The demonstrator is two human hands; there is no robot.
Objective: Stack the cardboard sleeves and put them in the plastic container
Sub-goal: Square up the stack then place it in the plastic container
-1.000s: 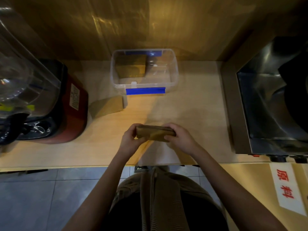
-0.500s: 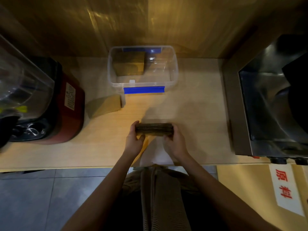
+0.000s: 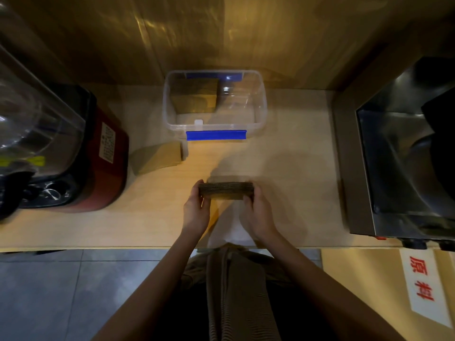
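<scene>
Both hands hold a flat stack of brown cardboard sleeves [image 3: 226, 190] upright on its edge on the wooden counter. My left hand [image 3: 197, 210] grips its left end and my right hand [image 3: 258, 212] grips its right end. Behind it stands a clear plastic container [image 3: 263, 112] with blue clips, open on top. A brown stack of sleeves [image 3: 194, 97] sits inside its left half. Another pile of cardboard sleeves [image 3: 157, 157] lies on the counter to the left, near the container's front corner.
A red and black blender [image 3: 98, 153] with a clear jug fills the counter's left side. A steel appliance [image 3: 403, 153] stands at the right. A wooden wall rises behind the container. The counter's front edge [image 3: 123, 247] runs just under my wrists.
The stack was tilted flat in my hands; it has been turned onto its edge and squared on the counter, slightly further from me.
</scene>
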